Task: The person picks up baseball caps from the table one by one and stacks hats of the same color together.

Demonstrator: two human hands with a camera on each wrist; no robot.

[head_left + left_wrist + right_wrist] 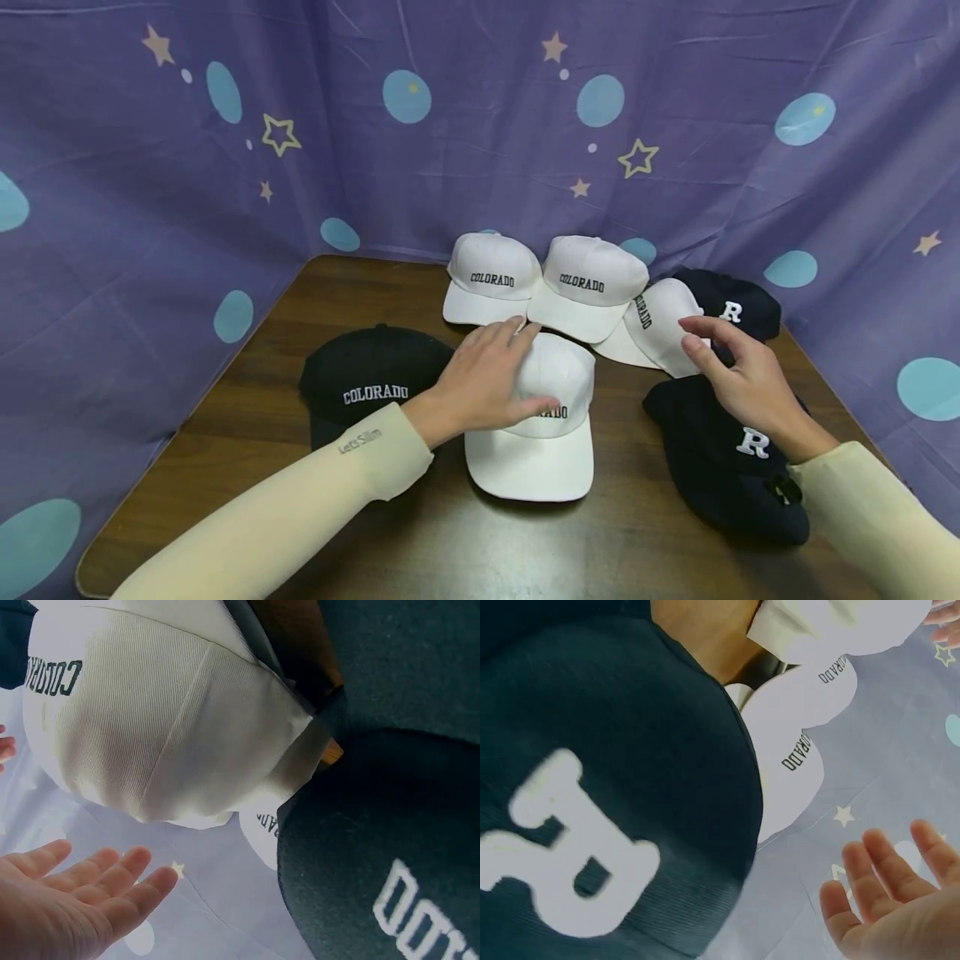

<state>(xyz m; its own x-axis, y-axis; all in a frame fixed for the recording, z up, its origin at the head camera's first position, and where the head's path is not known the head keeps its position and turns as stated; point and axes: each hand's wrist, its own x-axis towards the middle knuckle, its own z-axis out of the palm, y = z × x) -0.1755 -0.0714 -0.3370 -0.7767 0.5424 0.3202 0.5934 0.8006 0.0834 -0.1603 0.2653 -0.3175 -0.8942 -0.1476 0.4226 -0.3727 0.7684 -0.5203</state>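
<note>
My left hand (pixel 483 375) is over the crown of a white cap (pixel 528 467) lettered COLORADO, hiding part of the lettering. In the left wrist view its fingers are extended beside the white crown (pixel 150 727) and grip nothing. A black COLORADO cap (pixel 375 354) lies to the left, partly behind my left forearm. On the right, my right hand (pixel 742 379) hovers above a navy cap (pixel 712 467) with a white R. The right wrist view has these fingers loosely spread and apart from the navy crown (pixel 667 697).
Along the back stand two white COLORADO caps (pixel 491 258) side by side. A third white cap (pixel 663 325) lies turned sideways against another navy R cap (pixel 738 300) at the back right. The brown wooden table (pixel 255 358) is bordered by a purple star-patterned curtain (pixel 480 167).
</note>
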